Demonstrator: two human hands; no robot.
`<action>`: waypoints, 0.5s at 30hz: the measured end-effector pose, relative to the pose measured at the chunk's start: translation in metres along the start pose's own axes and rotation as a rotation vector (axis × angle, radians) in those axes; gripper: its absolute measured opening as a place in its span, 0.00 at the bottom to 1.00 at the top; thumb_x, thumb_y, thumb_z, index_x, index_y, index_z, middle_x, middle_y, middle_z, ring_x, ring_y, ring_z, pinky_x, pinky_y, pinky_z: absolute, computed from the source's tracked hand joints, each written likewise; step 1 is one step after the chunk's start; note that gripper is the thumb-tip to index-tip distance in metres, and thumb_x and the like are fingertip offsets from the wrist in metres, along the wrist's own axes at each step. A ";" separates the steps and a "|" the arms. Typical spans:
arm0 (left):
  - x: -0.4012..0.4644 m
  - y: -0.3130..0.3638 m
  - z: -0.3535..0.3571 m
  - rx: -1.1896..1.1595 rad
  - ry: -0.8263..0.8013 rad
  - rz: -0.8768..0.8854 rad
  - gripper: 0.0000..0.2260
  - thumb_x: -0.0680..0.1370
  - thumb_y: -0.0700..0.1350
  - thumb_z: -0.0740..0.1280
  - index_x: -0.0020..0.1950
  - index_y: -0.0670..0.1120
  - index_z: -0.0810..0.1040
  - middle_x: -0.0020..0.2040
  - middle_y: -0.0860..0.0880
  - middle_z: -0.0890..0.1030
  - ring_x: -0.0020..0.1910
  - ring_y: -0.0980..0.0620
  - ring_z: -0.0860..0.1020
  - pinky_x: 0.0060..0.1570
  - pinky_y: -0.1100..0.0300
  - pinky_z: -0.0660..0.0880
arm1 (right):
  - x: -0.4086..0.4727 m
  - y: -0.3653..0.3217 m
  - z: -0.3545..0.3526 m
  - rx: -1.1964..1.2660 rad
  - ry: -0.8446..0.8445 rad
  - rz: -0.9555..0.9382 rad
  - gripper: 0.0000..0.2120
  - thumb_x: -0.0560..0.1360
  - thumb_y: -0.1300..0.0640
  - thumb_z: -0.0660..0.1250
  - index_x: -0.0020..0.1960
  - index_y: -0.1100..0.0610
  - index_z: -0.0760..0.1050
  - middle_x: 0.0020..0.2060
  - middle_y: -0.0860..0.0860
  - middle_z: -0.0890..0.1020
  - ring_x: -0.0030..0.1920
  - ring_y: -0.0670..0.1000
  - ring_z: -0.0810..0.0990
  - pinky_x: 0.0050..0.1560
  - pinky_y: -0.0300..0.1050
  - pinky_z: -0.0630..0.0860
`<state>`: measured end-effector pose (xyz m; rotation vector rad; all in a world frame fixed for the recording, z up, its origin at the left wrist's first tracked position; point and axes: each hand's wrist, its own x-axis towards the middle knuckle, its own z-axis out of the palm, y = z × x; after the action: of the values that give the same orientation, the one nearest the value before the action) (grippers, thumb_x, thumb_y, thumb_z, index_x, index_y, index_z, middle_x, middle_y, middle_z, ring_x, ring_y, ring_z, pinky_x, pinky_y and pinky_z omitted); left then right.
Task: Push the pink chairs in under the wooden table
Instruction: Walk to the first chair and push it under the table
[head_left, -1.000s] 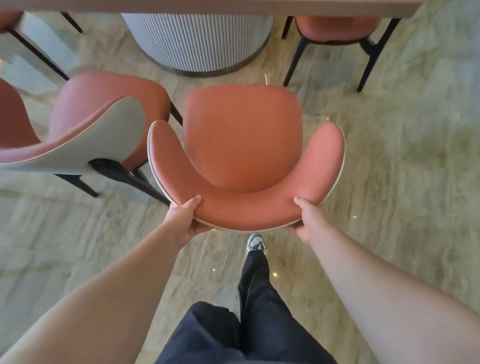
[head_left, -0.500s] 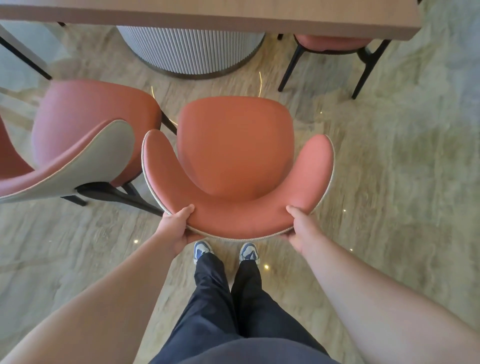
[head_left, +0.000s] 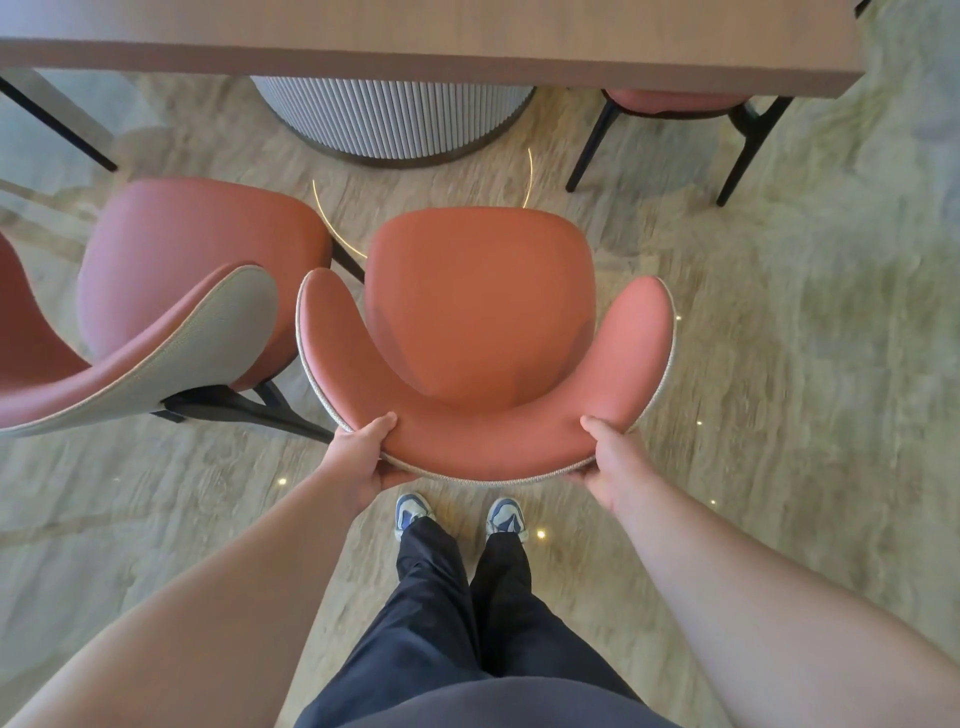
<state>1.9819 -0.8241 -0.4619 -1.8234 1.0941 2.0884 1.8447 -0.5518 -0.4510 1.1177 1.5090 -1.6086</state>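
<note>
A pink chair with a curved backrest stands in front of me, its seat facing the wooden table across the top. My left hand grips the backrest's left part and my right hand grips its right part, thumbs on the inner padding. The seat's front edge lies short of the table edge. A second pink chair with a grey back shell stands to the left, turned at an angle. A third pink chair sits tucked under the table at the right.
The table's ribbed grey round base stands straight beyond the held chair. Black chair legs show at the far left. My feet stand just behind the chair on a shiny marbled floor.
The table edge has come further into view at the top and the base looks nearer. My feet came together behind the chair. Both hands keep their grip on the backrest.
</note>
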 end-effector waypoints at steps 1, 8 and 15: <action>0.000 0.001 0.000 0.003 0.000 -0.005 0.18 0.80 0.44 0.74 0.65 0.45 0.71 0.60 0.37 0.82 0.52 0.36 0.85 0.40 0.39 0.84 | 0.000 0.000 0.000 -0.009 -0.001 0.005 0.20 0.79 0.59 0.71 0.69 0.54 0.69 0.64 0.57 0.79 0.57 0.60 0.82 0.34 0.59 0.83; -0.014 0.011 0.009 0.122 0.073 0.014 0.26 0.78 0.54 0.75 0.69 0.42 0.72 0.62 0.39 0.83 0.52 0.39 0.86 0.43 0.44 0.85 | -0.014 -0.005 0.001 -0.150 0.020 -0.036 0.24 0.79 0.48 0.70 0.70 0.55 0.67 0.63 0.56 0.79 0.59 0.59 0.81 0.49 0.60 0.83; -0.052 -0.002 0.025 1.035 0.272 1.011 0.24 0.82 0.46 0.67 0.78 0.47 0.70 0.82 0.44 0.66 0.84 0.43 0.56 0.80 0.46 0.52 | -0.059 0.024 -0.004 -1.026 0.056 -1.098 0.24 0.82 0.58 0.61 0.78 0.58 0.64 0.79 0.57 0.65 0.81 0.57 0.59 0.80 0.58 0.57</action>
<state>1.9757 -0.7901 -0.4162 -1.0564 2.8387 0.9751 1.8913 -0.5558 -0.4074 -0.3302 2.7174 -0.9748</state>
